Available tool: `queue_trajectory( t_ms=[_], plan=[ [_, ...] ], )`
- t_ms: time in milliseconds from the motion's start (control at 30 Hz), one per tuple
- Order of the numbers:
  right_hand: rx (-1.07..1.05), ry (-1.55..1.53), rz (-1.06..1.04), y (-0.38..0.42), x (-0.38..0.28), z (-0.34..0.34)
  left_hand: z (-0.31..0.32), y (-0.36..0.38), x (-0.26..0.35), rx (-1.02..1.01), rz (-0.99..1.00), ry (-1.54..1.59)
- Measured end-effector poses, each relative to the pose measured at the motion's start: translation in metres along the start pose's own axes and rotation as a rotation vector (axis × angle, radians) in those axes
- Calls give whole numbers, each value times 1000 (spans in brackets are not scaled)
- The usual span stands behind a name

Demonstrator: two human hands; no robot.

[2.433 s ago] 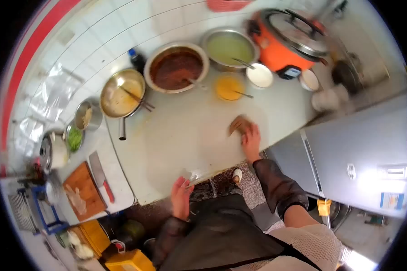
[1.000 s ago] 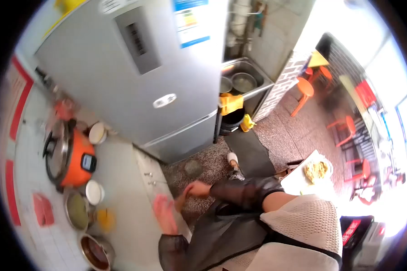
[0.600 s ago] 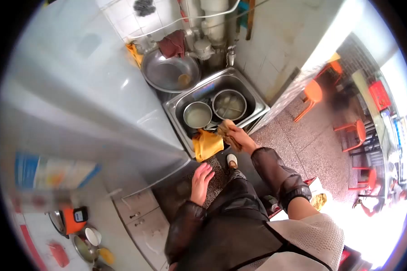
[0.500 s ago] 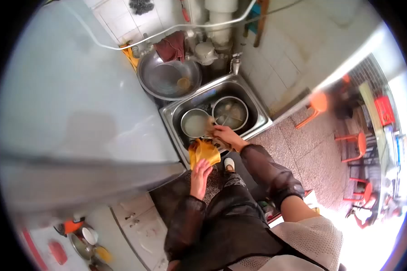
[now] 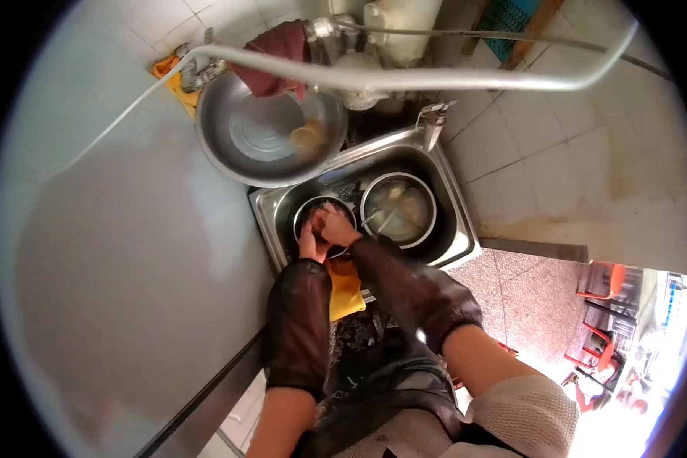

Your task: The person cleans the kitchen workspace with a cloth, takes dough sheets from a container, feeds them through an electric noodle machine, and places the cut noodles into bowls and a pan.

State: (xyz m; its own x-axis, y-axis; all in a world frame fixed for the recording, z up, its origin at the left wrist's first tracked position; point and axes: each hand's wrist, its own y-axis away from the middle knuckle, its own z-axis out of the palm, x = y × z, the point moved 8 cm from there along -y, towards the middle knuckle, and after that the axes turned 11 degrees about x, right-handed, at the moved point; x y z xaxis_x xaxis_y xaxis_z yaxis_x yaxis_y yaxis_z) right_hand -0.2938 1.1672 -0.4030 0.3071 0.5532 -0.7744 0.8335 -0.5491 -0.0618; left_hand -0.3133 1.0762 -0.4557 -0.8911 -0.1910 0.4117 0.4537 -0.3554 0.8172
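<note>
Both of my hands are down in the left metal bowl point(image 5: 301, 216), which stands in the steel sink point(image 5: 454, 221). My left hand point(image 5: 311, 240) is on the near left side, its fingers curled inward. My right hand point(image 5: 336, 227) meets it, fingers bent and pressed together. Something brownish shows between them, but my hands hide most of it. A yellow cloth point(image 5: 346, 291) hangs over the sink's front edge, just below my wrists. Beside the left bowl stands a second metal bowl point(image 5: 434, 210) holding cloudy water, a few pale pieces and what looks like a utensil handle.
A large metal basin point(image 5: 237, 172) sits behind the sink at the left, with a small yellowish item in it. A dark red cloth point(image 5: 275, 57) hangs over its back. The tap point(image 5: 433, 126) rises at the sink's back right corner. A white hose point(image 5: 404, 79) crosses the view above.
My left hand has let go of the yellow cloth, now draped on the sink edge. My right hand has moved left with the brownish thing; both hands are now in the left bowl.
</note>
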Motion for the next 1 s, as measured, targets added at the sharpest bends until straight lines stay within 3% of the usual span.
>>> queue_trajectory(
  t_ms=[67,133,167,233,267,300,333,400,467,533,600,667,767,800,867,900,933,967,1000],
  plan=[
    [89,-168,-68,18,-63,-74,34,14,2,-379,-54,95],
    [254,-183,-87,38,-103,-131,86,68,4,-511,-129,171],
    [300,-75,39,44,-103,-143,94,69,-4,-513,-143,165],
    [412,-112,94,38,-76,-165,110,68,-7,-467,344,-527],
    [412,-64,157,29,-53,-172,129,75,-13,-481,339,-532],
    [381,-110,249,24,-38,-187,151,89,-21,-486,134,-238],
    [278,36,401,19,-11,-189,165,99,-31,-472,-76,53],
    [408,48,318,21,-7,-203,177,98,-36,-379,-32,2],
    [386,78,120,28,-43,-206,168,86,-44,-276,-71,-101],
    [401,18,9,30,-54,-204,159,78,-53,-633,-143,121],
    [155,138,214,23,0,-164,123,56,-58,-315,-18,-71],
    [59,156,356,9,14,-171,137,123,-19,-355,55,-100],
    [287,-60,242,9,-3,-146,91,121,10,-244,58,-17],
    [236,-133,280,8,-11,-128,66,92,11,-183,152,-148],
    [192,-96,17,4,-41,-102,15,47,4,-18,180,-262],
    [198,-43,-79,3,-40,-79,8,38,4,-12,177,-261],
    [87,200,-130,7,-38,-51,-2,27,4,72,158,-303],
    [220,359,-194,15,-39,-45,-12,18,5,155,139,-348],
    [208,311,26,12,6,2,-11,16,8,162,141,-348]
  ],
)
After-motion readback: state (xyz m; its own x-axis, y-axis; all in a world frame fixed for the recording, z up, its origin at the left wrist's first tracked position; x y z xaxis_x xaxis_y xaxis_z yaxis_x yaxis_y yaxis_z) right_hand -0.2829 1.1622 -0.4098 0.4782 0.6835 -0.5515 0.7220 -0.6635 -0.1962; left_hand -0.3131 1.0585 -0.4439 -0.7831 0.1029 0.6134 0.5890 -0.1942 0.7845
